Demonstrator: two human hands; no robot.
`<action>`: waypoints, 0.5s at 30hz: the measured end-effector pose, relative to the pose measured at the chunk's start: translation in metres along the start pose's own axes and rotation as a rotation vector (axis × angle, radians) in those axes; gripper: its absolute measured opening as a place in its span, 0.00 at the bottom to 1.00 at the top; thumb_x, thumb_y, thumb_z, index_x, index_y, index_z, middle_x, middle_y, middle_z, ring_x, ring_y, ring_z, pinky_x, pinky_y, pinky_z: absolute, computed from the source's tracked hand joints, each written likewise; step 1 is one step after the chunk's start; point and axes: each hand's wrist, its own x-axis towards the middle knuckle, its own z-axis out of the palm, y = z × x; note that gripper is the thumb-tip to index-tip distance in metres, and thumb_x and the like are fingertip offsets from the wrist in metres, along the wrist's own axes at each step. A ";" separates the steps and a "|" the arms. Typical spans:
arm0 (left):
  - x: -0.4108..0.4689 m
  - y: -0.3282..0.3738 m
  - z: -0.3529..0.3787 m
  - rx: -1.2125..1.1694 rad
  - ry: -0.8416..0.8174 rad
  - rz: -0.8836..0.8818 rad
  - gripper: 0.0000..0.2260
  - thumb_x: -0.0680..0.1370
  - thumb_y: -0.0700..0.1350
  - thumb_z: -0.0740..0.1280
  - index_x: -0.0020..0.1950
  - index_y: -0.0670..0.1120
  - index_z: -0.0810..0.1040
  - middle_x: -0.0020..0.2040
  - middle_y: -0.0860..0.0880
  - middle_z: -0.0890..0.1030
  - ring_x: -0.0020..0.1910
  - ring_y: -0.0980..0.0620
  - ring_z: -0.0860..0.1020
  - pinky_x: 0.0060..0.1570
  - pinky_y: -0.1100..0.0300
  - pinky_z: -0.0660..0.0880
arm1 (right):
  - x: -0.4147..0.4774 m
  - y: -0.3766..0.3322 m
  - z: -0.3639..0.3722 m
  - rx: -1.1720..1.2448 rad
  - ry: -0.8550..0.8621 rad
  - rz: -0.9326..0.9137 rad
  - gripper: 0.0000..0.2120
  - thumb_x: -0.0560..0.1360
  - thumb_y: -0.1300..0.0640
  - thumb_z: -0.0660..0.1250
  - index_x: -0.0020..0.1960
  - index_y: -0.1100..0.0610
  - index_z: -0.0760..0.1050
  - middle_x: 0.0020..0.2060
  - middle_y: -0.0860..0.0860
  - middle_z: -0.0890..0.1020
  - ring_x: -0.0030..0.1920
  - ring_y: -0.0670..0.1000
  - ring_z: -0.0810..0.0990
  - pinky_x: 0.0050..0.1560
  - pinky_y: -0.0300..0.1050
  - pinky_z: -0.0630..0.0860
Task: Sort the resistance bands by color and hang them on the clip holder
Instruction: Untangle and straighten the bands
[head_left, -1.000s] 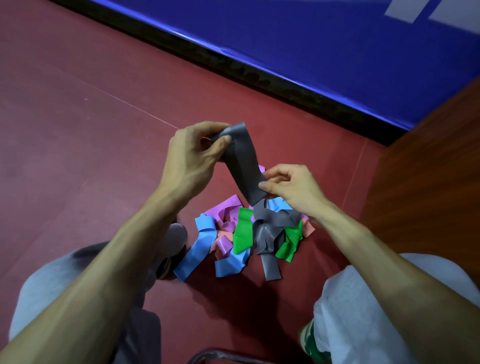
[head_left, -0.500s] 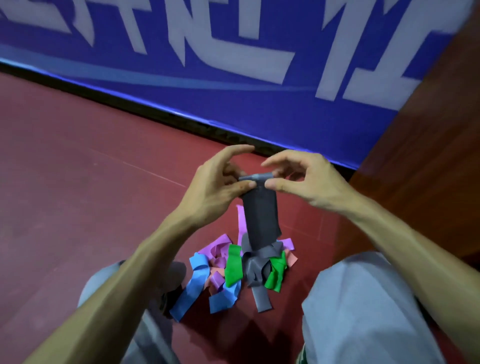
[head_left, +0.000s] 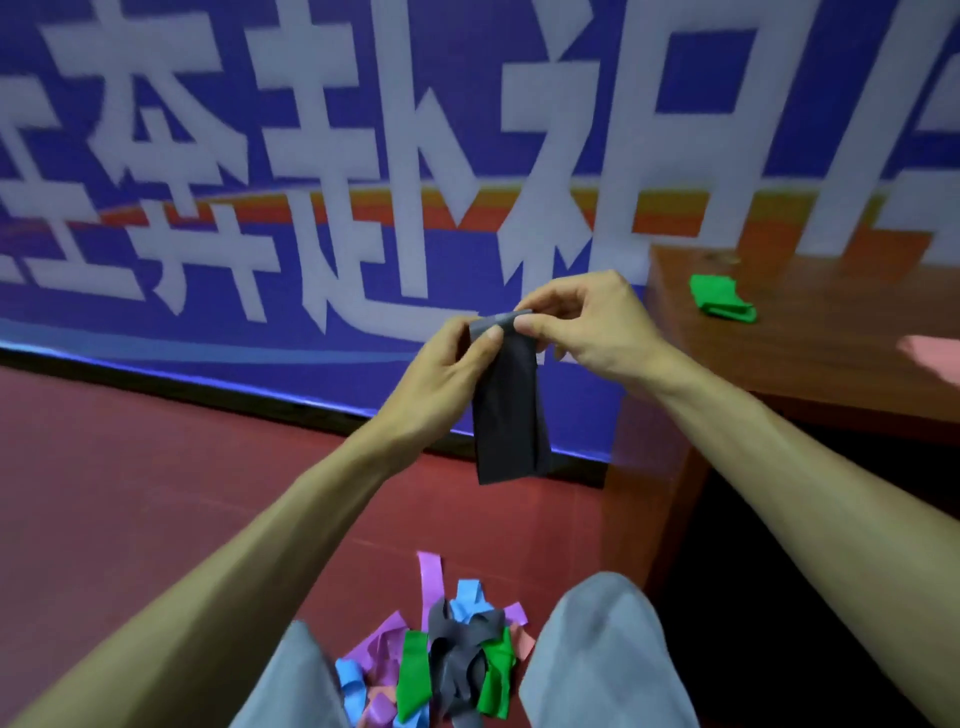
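A dark grey resistance band (head_left: 511, 410) hangs folded in front of me, raised well above the floor. My left hand (head_left: 447, 371) pinches its top edge from the left, and my right hand (head_left: 582, 325) pinches the same edge from the right. On the red floor between my knees lies a pile of bands (head_left: 447, 660) in grey, green, blue, purple and pink. A folded green band (head_left: 719, 299) rests on the wooden table at the right. No clip holder shows in this view.
A wooden table (head_left: 810, 353) stands at the right, with a pink band (head_left: 935, 356) at its right edge. A blue banner wall (head_left: 260, 182) with white lettering runs across the back. My grey-trousered knees (head_left: 597, 660) flank the pile.
Both hands have lifted the grey band up off the pile, and it now hangs free. The view has tilted up, so the table and the green band on it have come into sight.
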 end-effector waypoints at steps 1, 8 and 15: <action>-0.001 0.009 0.007 0.008 -0.026 0.004 0.13 0.82 0.52 0.57 0.63 0.49 0.73 0.54 0.55 0.79 0.50 0.63 0.76 0.53 0.62 0.73 | -0.003 -0.004 -0.010 0.004 0.024 -0.002 0.05 0.72 0.62 0.73 0.41 0.53 0.81 0.30 0.46 0.82 0.29 0.42 0.79 0.32 0.35 0.74; 0.009 0.046 0.053 0.048 -0.108 -0.032 0.08 0.81 0.46 0.62 0.58 0.47 0.74 0.50 0.49 0.80 0.48 0.55 0.78 0.49 0.59 0.77 | -0.028 -0.020 -0.081 0.049 0.177 0.020 0.03 0.72 0.64 0.73 0.45 0.59 0.81 0.31 0.52 0.82 0.27 0.46 0.79 0.33 0.38 0.78; 0.026 0.076 0.106 0.019 -0.298 -0.107 0.07 0.78 0.45 0.67 0.41 0.47 0.79 0.35 0.55 0.80 0.34 0.60 0.75 0.33 0.66 0.66 | -0.048 -0.009 -0.153 -0.034 0.295 0.050 0.04 0.70 0.63 0.74 0.42 0.56 0.82 0.32 0.53 0.83 0.31 0.50 0.82 0.36 0.43 0.81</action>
